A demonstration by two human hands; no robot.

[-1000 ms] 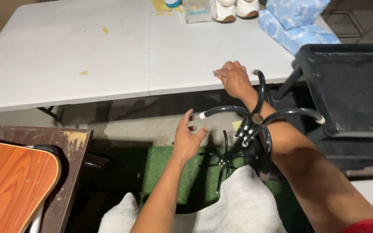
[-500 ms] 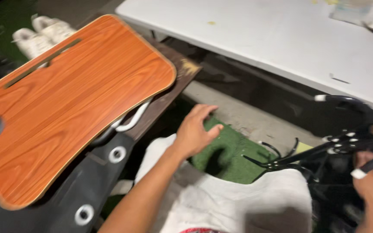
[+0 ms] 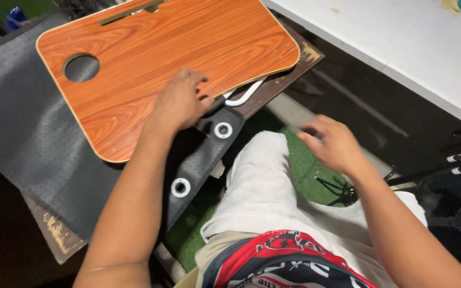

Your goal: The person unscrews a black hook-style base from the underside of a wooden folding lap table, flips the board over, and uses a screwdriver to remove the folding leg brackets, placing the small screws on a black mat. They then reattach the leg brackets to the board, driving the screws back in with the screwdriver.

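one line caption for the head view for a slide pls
Left hand rests on the edge of a wood-grain lap tray lying on a dark mat, while the right hand hovers open above the knee.

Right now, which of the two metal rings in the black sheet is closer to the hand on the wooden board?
The upper ring, just right of the left hand at the board edge. The lower ring sits farther down the sheet.

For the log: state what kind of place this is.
Likely a makeshift workshop or assembly spot, perhaps a garage. A white folding table, a dark mat with metal grommets and a wood-grain board under the left hand suggest it; the right hand hovers empty.
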